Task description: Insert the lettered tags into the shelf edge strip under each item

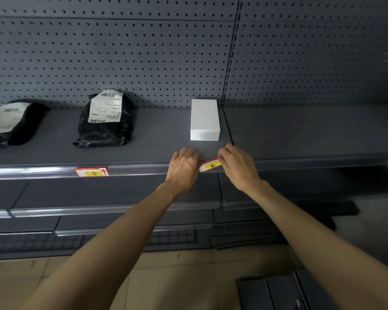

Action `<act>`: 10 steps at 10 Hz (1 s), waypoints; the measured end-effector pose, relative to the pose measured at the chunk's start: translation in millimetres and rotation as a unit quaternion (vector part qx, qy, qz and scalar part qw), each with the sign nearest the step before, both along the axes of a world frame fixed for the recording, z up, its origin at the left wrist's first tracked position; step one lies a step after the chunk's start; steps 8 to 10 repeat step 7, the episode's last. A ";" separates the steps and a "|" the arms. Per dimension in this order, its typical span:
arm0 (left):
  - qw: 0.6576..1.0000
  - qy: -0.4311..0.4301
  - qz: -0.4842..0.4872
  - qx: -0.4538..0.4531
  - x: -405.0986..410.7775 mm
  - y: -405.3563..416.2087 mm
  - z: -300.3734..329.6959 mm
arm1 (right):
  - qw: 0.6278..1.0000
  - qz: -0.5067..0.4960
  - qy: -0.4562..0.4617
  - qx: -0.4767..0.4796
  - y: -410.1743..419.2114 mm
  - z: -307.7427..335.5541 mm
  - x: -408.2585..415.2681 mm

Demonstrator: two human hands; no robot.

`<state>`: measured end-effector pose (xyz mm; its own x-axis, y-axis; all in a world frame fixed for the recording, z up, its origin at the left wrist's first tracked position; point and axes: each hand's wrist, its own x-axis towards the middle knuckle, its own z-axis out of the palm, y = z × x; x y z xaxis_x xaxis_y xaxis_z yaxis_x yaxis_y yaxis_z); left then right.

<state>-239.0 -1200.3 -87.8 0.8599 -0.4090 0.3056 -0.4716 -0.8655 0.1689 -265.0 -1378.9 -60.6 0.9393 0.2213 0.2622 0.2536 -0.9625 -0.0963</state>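
Note:
A red, white and yellow tag marked E (210,165) is tilted against the shelf edge strip (43,172), right below the white box (204,120). My left hand (184,167) pinches its left end and my right hand (238,165) pinches its right end. Another tag, marked D (91,171), sits inside the clear strip under a black parcel with a white shipping label (106,119). A second black parcel (9,123) lies at the far left of the same shelf.
A grey pegboard wall (143,52) backs the shelf. A vertical upright (230,63) splits the bays; the shelf to the right (311,130) is bare. Lower shelves (99,211) step out below, above a tiled floor (177,276). Dark panels (273,291) lie at bottom right.

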 end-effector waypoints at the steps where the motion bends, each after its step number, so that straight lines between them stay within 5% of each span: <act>1: 0.999 -0.023 -0.019 0.037 1.3 0.8 2.8 | 1.000 -0.001 0.000 0.010 -4.9 -2.1 -0.6; 10: 0.997 0.061 0.001 -0.044 5.4 5.9 23.5 | 0.999 -0.015 0.002 0.043 -14.1 9.0 -3.5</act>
